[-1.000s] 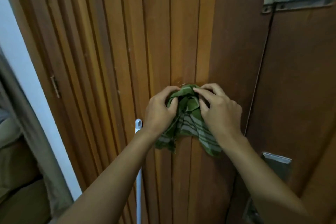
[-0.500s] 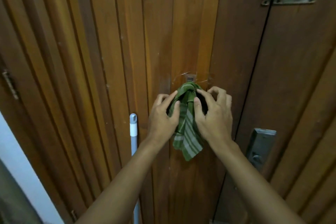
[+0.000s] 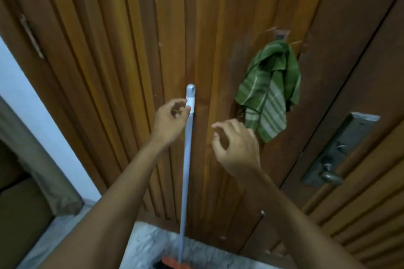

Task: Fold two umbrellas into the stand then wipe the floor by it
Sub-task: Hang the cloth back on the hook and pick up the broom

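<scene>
Head view: mid-frame, left hand (image 3: pixel 171 119) is touching the pale pole (image 3: pixel 187 159), fingers half-curled, while right hand (image 3: pixel 237 148) is hovering loosely open, empty.

- Head view: wide-angle, worn at head height, faces forward and down.
- Close to wooden door (image 3: pixel 131 72); floor (image 3: pixel 148 244) at lower edge.

The orange broom head (image 3: pixel 172 263) is cut off by the bottom edge; the green striped cloth (image 3: pixel 271 85) hides how it hangs.
</scene>
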The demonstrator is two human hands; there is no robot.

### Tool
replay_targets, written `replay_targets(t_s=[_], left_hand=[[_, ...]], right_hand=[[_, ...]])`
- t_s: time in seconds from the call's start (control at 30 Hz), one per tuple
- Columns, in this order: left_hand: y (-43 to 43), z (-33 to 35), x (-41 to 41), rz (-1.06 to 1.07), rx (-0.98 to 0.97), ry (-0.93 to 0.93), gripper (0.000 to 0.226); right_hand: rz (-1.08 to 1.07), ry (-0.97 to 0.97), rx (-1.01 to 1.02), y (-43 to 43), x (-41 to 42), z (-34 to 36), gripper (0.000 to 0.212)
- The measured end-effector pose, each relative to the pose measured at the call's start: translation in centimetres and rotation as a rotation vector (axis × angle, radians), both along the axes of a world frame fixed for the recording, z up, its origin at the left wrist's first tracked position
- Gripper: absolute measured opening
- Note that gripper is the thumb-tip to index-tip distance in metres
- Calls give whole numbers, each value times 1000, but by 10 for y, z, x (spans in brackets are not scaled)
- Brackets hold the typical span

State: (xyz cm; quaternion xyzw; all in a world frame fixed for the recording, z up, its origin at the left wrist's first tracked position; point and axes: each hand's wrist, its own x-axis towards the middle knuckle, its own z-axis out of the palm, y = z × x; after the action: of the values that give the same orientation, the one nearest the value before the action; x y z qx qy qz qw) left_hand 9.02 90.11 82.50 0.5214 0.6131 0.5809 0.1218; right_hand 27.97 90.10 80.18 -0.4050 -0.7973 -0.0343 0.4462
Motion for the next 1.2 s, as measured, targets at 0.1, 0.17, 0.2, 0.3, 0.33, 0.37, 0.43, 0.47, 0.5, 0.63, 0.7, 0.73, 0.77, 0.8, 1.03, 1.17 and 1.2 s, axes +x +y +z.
replay_targets(t_s=[0.1, 0.17, 0.2, 0.3, 0.33, 0.37, 0.43, 0.47, 0.5, 0.63, 0.7, 0.73, 0.77, 0.8, 1.03, 1.17, 1.2], left_hand=[[4, -39, -17, -4, -274, -38, 38], [10, -69, -26, -46, -438, -38, 53], [13, -82, -29, -94, -475, -41, 58], [20, -109, -31, -216, -519, -63, 57], [21, -113, -30, -226, -520, -59, 53], [21, -117, -28, -227, -511, -64, 48], [19, -120, -25, -235, -460, -69, 40], [17, -121, -24, -245, -430, -47, 35], [13, -119, -23, -251, -411, -17, 30], [-11, -106, -8, -301, -341, 37, 29], [-28, -97, 4, -333, -308, 65, 28], [-35, -92, 11, -344, -287, 77, 28], [-43, -86, 19, -352, -268, 88, 30], [-51, -80, 28, -361, -251, 89, 32], [-122, -26, 136, -533, -154, -15, 34], [-167, 1, 231, -668, -113, -25, 34], [-176, 5, 256, -711, -97, -25, 33]], right_hand=[[82, 72, -788, 17, -32, -59, 32], [164, 176, -1195, 28, -50, -89, 48], [183, 167, -1236, 33, -57, -102, 55], [256, 144, -1322, 42, -78, -132, 65], [283, 126, -1356, 44, -83, -140, 62], [291, 102, -1362, 46, -87, -148, 56], [256, 75, -1298, 48, -90, -158, 41], [244, 65, -1256, 48, -88, -159, 34], [242, 43, -1220, 47, -86, -161, 30], [288, -53, -1163, 31, -68, -156, 33], [303, -47, -1135, 17, -54, -150, 35], [314, -41, -1111, 9, -44, -145, 36], [327, -38, -1082, 1, -34, -141, 38], [342, -44, -1044, -9, -21, -133, 38], [336, -5, -921, -99, 101, -64, 24], [209, 22, -839, -164, 200, -41, 16], [174, 27, -834, -181, 226, -36, 17]])
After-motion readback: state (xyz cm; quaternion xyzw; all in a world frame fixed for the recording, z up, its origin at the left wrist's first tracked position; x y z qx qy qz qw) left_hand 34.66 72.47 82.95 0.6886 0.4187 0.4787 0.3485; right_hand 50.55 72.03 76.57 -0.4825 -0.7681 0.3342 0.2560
